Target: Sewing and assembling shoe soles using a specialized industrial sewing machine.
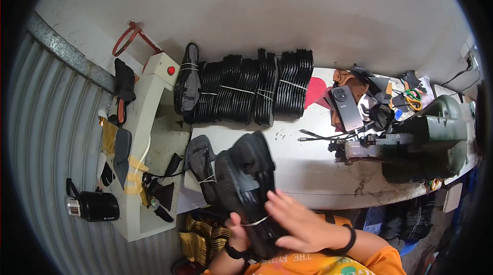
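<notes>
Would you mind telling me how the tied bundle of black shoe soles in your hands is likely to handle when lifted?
The bundle of black soles probably stays together, since a thin white tie circles it. It likely needs support from both sides: the left hand is under it and the right hand lies flat against its side. Thin soles may flex or fan apart at the untied ends.

There is a single view, from a wide fisheye camera worn on the person's head, looking steeply down and forward over the long white-topped bench [308, 167]. It sits close: the person's own forearms enter from the lower edge, just below the bench's near rim. Straight lines bow toward the dark round border. The pale wall rises beyond the bench's far edge, and the grey corrugated metal shutter [46, 162] curves away to the bench's left.
</notes>
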Motion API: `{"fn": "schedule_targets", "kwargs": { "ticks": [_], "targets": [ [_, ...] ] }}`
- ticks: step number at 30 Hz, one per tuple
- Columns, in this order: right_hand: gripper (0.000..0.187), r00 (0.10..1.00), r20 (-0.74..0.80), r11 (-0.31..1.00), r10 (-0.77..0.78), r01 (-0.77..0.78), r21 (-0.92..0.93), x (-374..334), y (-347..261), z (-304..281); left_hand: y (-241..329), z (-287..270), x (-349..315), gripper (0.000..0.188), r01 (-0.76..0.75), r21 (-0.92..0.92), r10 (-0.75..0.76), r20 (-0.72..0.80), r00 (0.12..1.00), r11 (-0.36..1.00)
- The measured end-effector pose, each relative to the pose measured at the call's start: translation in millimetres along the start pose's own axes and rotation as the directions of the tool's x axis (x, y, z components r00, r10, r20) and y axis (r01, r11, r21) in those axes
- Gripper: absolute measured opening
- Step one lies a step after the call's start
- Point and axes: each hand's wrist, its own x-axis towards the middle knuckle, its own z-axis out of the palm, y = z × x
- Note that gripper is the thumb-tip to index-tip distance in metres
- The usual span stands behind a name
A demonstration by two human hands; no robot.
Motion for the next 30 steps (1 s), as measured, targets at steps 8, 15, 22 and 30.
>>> {"fn": "schedule_targets", "kwargs": {
  "ticks": [8,15,22,30],
  "targets": [
    [0.054,0.970,-0.200,0.956,0.138,-0.184,-0.230,-33.8,3.5,9.3,-16.7,26.3,23.1,0.081,0.172,-0.143,-0.154,0.128,0.980,0.975],
    [0.016,0.945,-0.263,0.979,0.197,-0.174,0.108,-46.4,19.5,1.6,-36.9,21.1,28.4,0.069,0.066,-0.137,-0.077,-0.081,0.994,0.988],
    [0.029,0.985,0.056,0.966,0.162,-0.170,0.196,-88.0,17.9,-18.5,9.8,-17.6,65.0,0.057,-0.114,-0.194,0.045,-0.329,0.943,0.974],
    [0.022,0.403,-0.716,0.759,0.569,-0.594,0.268,-173.8,69.3,-45.8,63.9,-53.4,84.1,0.060,0.011,0.482,0.026,-0.071,0.997,0.876]
  ]
}}
